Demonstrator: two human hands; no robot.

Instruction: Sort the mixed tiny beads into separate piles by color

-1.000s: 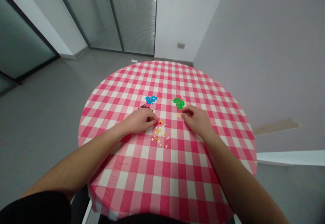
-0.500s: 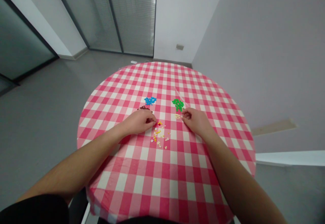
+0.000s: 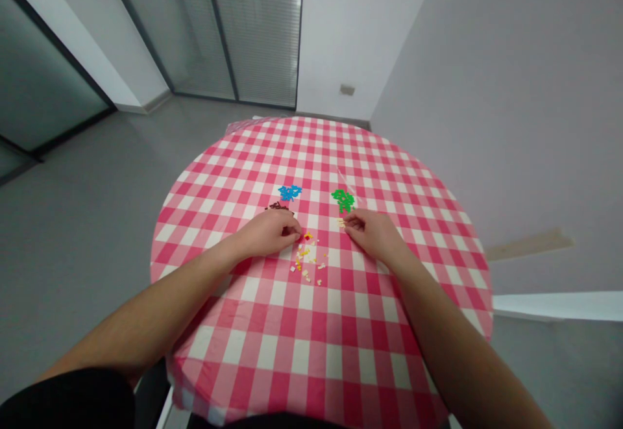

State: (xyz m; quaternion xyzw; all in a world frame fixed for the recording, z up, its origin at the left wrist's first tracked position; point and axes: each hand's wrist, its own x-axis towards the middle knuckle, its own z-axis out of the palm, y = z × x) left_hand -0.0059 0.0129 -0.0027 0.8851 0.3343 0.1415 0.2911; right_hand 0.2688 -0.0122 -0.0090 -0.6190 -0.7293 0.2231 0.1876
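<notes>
My left hand (image 3: 271, 232) rests on the table just left of the loose pieces, thumb and forefinger pressed together. Whatever is in that pinch is too small to make out. Beside its fingertips lies a small yellow and red piece (image 3: 307, 237). Dark brown pieces (image 3: 279, 206) are heaped behind the hand, which partly covers them. My right hand (image 3: 372, 230) has its fingers curled in a pinch at the small cream pieces (image 3: 341, 222); what is between the fingertips does not show. A heap of green pieces (image 3: 343, 200) lies just beyond it.
A cluster of blue pieces (image 3: 290, 193) sits toward the back left. Scattered yellow and white pieces (image 3: 305, 253) lie between my forearms. Everything is on a round table with a red and white checked cloth (image 3: 302, 357). Walls and glass partitions (image 3: 263, 33) stand beyond.
My right hand has shifted slightly left, its fingertips closing in on the cream pieces. The left hand stays in nearly the same place. The view has shifted a little.
</notes>
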